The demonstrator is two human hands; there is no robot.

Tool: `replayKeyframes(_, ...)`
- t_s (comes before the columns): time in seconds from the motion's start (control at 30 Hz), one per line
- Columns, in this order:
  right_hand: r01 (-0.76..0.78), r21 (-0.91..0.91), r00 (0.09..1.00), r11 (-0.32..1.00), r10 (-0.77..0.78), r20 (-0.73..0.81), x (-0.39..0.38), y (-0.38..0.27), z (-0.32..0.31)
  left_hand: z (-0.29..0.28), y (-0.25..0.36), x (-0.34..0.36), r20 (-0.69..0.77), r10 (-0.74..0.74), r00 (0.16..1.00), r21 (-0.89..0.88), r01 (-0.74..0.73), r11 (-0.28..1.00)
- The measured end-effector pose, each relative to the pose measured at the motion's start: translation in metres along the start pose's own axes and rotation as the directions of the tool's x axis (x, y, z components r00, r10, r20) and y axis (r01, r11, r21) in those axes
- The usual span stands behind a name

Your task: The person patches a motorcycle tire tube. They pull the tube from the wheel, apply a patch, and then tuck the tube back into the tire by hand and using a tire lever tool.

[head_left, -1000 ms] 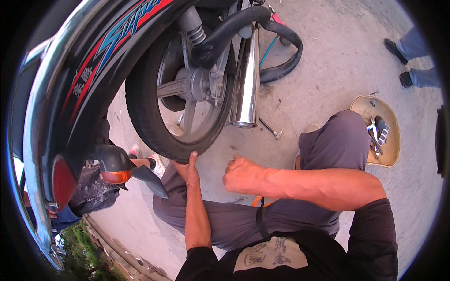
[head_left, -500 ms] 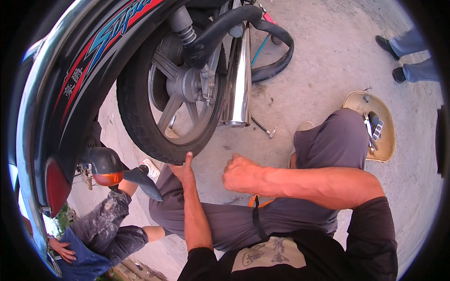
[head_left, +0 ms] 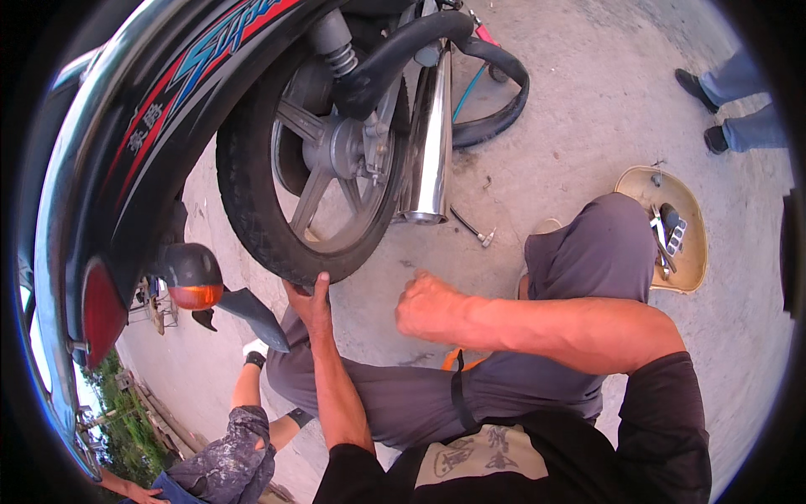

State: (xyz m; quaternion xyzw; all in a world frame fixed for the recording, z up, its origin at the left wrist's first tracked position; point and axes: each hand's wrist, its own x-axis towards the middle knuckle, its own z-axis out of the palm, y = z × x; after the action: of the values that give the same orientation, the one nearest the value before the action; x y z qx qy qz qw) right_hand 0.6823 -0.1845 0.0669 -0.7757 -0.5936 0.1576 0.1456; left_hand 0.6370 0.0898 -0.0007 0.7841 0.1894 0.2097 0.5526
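Observation:
My left hand (head_left: 316, 307) grips the bottom of the black rear tire (head_left: 270, 250) on a motorbike, its thumb up against the sidewall. The wheel has cast spokes round a grey hub (head_left: 336, 151); a chrome exhaust (head_left: 426, 151) runs along its right. My right hand (head_left: 424, 304) is a loose fist just right of and below the tire, not touching it; what it holds, if anything, is hidden. A black inner tube (head_left: 504, 118) hangs looped behind the exhaust. A short hose (head_left: 468, 223) with a metal fitting lies beside it on the concrete.
A tan tray (head_left: 693, 210) with hand tools (head_left: 666, 244) sits by my right knee. Someone's legs (head_left: 739, 126) stand at upper right; another person (head_left: 235, 454) is at lower left. An indicator lamp (head_left: 193, 277) and mudguard piece (head_left: 256, 315) jut out left of my arm.
The wheel's spokes have turned slightly since a second ago, and my left hand has shifted a little left with the tire. The person at lower left has moved further down and away.

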Motion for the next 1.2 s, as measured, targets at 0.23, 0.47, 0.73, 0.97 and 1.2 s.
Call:
replayKeyframes(0.23,-0.013,-0.027,0.999,1.000,0.014,0.037,0.000,0.001,0.011,0.003,-0.056,-0.011,0.098,-0.148,0.984,0.105,0.137,0.985)
replayKeyframes(0.47,-0.084,-0.114,0.996,0.990,0.081,-0.032,0.006,-0.005,0.023,0.022,-0.052,-0.033,0.045,-0.119,0.992,0.024,0.118,0.993)
replayKeyframes(0.73,-0.073,-0.105,0.996,0.992,0.077,0.033,0.000,-0.012,0.027,0.020,-0.018,-0.018,-0.043,-0.013,0.999,-0.107,0.009,0.994)
replayKeyframes(0.97,-0.062,-0.072,0.995,0.995,0.068,0.078,0.010,-0.023,0.021,0.020,-0.054,-0.012,0.068,-0.153,0.986,-0.021,0.155,0.988)
replayKeyframes(1.2,-0.073,0.008,0.980,0.997,0.071,0.184,0.008,-0.015,0.020,0.031,-0.069,-0.030,0.070,-0.195,0.978,0.264,0.170,0.949)
